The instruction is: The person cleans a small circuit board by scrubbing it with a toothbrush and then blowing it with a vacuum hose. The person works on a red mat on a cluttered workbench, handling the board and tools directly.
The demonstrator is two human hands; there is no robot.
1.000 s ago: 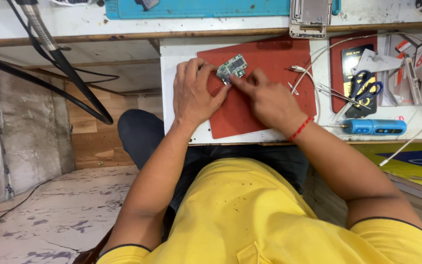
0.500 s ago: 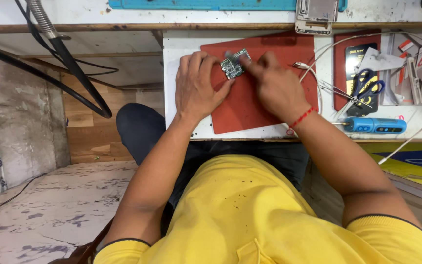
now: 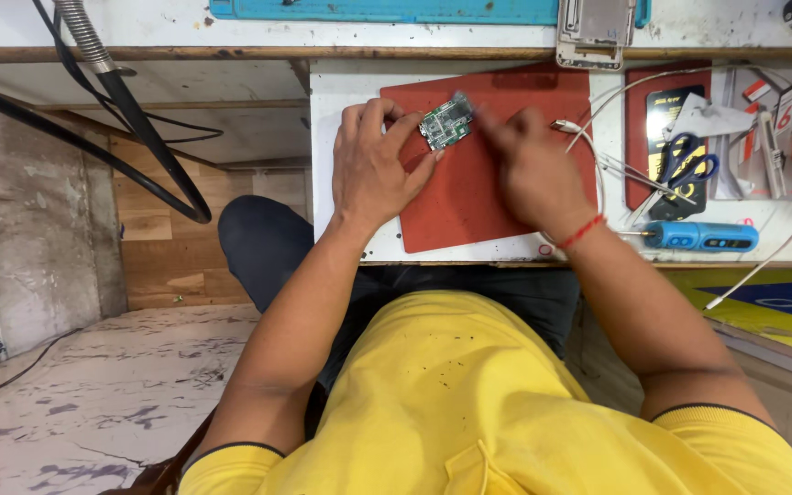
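Circuit board half hidden by left hand; right hand blurred.

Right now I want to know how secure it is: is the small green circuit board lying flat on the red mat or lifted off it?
Lifted and tilted: the circuit board is pinched in the left hand above the red mat.

Bright, even light; right hand motion-blurred
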